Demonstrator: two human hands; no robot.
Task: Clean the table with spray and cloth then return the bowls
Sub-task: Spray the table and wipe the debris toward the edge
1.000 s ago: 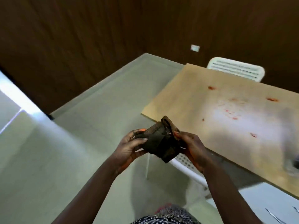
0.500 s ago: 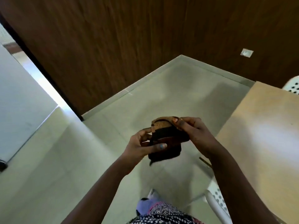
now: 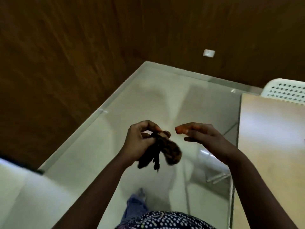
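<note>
A dark brown cloth (image 3: 166, 150) hangs bunched over the floor, pinched at its top by my left hand (image 3: 142, 139). My right hand (image 3: 203, 138) hovers just to the right of it with fingers straight, apart from the cloth and holding nothing. The light wooden table (image 3: 272, 146) runs along the right edge of the view, to the right of both hands. No spray bottle or bowls are in view.
A white perforated plastic chair (image 3: 287, 90) stands behind the table's far corner. Dark wood-panelled walls meet at a corner ahead, with a white wall socket (image 3: 209, 53). Pale tiled floor (image 3: 115, 138) lies below my hands; a white surface shows at lower left.
My right hand has let go of the cloth and opened; the cloth now dangles from my left hand alone. The view swung left off the table, then partly back.
</note>
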